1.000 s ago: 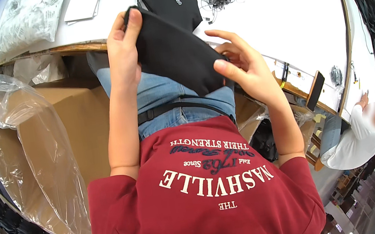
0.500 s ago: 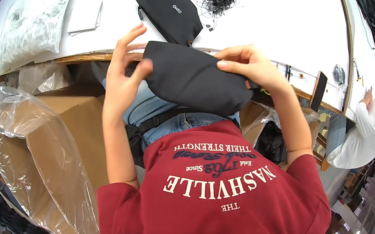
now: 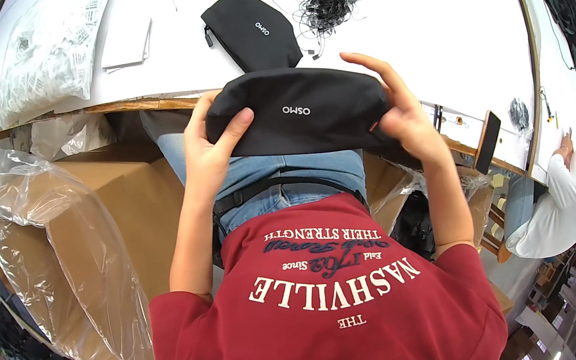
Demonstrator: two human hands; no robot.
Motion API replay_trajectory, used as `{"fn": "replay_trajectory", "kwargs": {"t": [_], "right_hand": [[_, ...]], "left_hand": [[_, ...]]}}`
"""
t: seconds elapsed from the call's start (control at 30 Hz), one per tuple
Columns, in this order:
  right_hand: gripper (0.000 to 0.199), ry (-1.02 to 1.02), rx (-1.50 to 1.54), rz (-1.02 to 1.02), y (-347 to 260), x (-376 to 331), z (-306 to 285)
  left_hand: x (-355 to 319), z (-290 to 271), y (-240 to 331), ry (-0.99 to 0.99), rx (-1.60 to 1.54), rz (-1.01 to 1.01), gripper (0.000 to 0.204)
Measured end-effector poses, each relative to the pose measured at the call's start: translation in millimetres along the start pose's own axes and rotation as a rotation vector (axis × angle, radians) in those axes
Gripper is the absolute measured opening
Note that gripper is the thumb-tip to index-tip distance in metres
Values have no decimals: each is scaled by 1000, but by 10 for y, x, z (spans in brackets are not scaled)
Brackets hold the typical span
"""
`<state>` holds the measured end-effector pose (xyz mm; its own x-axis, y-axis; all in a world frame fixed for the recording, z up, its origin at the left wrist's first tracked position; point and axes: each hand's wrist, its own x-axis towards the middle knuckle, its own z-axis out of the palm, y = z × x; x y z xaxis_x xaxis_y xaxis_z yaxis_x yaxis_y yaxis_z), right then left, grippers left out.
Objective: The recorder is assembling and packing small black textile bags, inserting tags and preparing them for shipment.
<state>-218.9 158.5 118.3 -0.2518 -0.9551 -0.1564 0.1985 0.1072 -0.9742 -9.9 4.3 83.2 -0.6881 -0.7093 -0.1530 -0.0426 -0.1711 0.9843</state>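
A soft black pouch [image 3: 303, 129] with a pale printed mark and a small red tab at its right end is held above my lap, in front of the table edge. My left hand [image 3: 216, 137] grips its left end, thumb on the near face and fingers behind. At the other end is my right hand [image 3: 406, 114], its blurred thumb by the red tab and its index finger stretched out past the far rim. Just beyond lies a second black pouch [image 3: 251, 33] of the same kind, flat on the white table [image 3: 430, 32].
A tangle of thin black cords [image 3: 328, 8] lies right of the second pouch. White sheets [image 3: 126, 42] and a clear bag of packets [image 3: 50, 55] sit to the left. A plastic-lined carton [image 3: 99, 238] stands beside me. A co-worker [image 3: 556, 207] sits at far right.
The held pouch has been turned, so its printed face now shows and it lies more level. My left thumb has come down onto it; my right index finger has stretched out.
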Motion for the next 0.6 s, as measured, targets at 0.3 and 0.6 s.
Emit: {"fn": "replay_trajectory", "kwargs": {"t": [0.3, 0.6], "right_hand": [[29, 107, -255, -286, 110, -60, -137], [27, 17, -117, 330, 22, -272, -354]], "left_hand": [[77, 7, -150, -142, -115, 450, 34], [113, 88, -178, -249, -131, 210, 49]]}}
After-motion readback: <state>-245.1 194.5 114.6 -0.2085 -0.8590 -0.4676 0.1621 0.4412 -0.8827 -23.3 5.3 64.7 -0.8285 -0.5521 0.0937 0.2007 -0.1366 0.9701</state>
